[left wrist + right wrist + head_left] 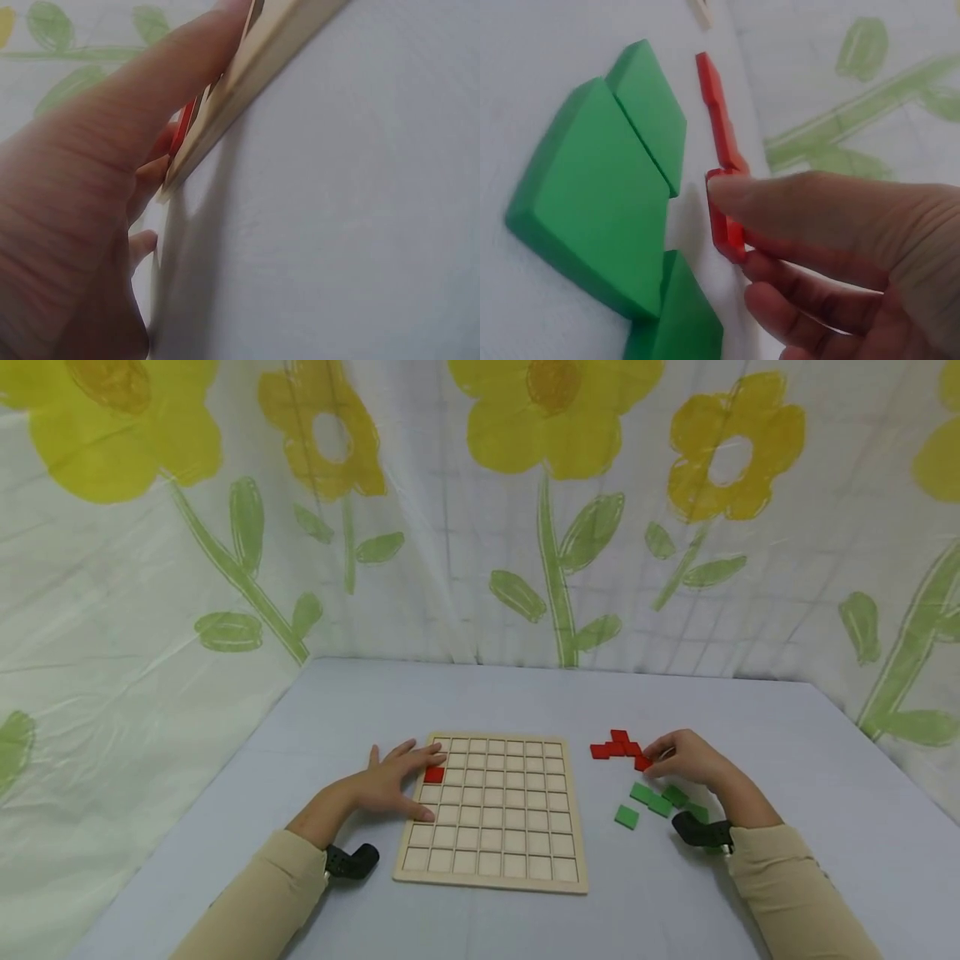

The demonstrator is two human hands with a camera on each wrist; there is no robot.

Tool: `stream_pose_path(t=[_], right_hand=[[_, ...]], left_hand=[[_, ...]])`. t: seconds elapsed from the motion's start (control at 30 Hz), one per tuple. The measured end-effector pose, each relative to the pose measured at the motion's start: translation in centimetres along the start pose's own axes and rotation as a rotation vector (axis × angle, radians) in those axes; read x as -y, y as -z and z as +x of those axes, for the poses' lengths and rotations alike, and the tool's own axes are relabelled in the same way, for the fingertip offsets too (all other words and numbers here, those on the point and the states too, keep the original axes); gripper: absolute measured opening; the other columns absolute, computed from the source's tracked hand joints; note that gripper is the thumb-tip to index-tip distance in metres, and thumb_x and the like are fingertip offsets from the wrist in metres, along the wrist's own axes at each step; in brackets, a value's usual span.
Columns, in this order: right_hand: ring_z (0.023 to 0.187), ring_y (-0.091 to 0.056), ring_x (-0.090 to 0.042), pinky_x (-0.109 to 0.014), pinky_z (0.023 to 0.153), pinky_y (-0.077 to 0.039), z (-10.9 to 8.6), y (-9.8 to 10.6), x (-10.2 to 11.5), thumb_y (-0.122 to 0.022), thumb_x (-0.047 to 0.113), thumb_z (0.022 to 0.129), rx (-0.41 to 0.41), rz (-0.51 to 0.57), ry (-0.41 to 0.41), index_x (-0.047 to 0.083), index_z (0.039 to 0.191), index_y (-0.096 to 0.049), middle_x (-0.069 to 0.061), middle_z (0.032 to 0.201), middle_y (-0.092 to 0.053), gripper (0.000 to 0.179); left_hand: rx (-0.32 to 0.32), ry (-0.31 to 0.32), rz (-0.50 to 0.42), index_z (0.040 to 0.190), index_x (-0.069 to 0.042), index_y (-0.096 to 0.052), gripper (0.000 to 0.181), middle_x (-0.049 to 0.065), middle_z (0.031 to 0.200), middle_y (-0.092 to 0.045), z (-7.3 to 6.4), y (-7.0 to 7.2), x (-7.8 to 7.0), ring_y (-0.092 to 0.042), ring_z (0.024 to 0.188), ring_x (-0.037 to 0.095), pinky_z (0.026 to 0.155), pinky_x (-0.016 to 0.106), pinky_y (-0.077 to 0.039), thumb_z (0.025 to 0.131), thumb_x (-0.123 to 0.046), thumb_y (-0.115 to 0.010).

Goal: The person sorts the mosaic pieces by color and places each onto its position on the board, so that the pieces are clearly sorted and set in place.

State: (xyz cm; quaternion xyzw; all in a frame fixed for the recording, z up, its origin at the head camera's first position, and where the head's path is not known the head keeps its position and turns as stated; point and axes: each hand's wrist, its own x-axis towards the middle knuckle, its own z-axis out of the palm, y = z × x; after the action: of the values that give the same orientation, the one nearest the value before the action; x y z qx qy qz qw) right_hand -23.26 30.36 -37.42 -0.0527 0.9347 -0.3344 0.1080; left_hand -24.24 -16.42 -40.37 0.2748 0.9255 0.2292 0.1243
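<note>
A wooden grid board [491,817] lies flat on the table, and one red tile [434,775] sits in a cell at its left side. Fingers spread, my left hand [386,787] rests over the board's left edge; its thumb also crosses the frame in the left wrist view. Off to the right, my right hand [692,762] pinches a red square tile [718,217] between thumb and fingers, at the near end of a cluster of red tiles [617,745]. Several green tiles [600,202] lie just nearer than this hand, some of them behind the wrist in the head view.
The white table [517,702] ends at the back against a curtain [435,568] printed with yellow flowers. A lone green tile [626,817] lies between the board and the other green ones. A dark wrist device [701,830] sits at each sleeve cuff.
</note>
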Motion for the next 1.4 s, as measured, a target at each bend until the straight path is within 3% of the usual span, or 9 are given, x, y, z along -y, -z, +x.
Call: stream_pose_path(t=[0.4, 0.87, 1.4], right_hand=[[0.084, -0.055, -0.022, -0.035, 0.073, -0.051, 0.0, -0.6, 0.0, -0.075, 0.016, 0.077, -0.047, -0.057, -0.012, -0.005, 0.101, -0.066, -0.014, 0.095, -0.065, 0.033], [0.084, -0.056, -0.02, -0.028, 0.069, -0.048, -0.6, 0.5, -0.6, -0.074, 0.02, 0.078, -0.055, -0.072, 0.034, -0.002, 0.097, -0.069, -0.01, 0.093, -0.067, 0.03], [0.081, -0.054, -0.019, -0.028, 0.067, -0.048, -0.1, 1.1, 2.0, -0.072, 0.022, 0.081, -0.059, -0.057, 0.111, -0.001, 0.101, -0.069, -0.009, 0.093, -0.067, 0.031]], left_hand=[[0.007, 0.012, -0.002, 0.142, -0.026, -0.04, 0.087, -0.004, 0.155, -0.023, -0.4, -0.1, 0.0, -0.004, 0.145, 0.035, 0.102, 0.071, 0.014, 0.068, -0.055, -0.075], [0.02, -0.008, 0.013, 0.142, -0.029, -0.038, 0.086, -0.008, 0.156, -0.021, 0.4, 0.0, -0.6, -0.002, 0.146, 0.031, 0.104, 0.069, 0.014, 0.069, -0.057, -0.074], [0.008, -0.002, 0.008, 0.142, -0.026, -0.039, 0.087, -0.004, 0.155, -0.022, -0.3, 0.2, -0.4, -0.002, 0.145, 0.035, 0.102, 0.071, 0.014, 0.069, -0.053, -0.075]])
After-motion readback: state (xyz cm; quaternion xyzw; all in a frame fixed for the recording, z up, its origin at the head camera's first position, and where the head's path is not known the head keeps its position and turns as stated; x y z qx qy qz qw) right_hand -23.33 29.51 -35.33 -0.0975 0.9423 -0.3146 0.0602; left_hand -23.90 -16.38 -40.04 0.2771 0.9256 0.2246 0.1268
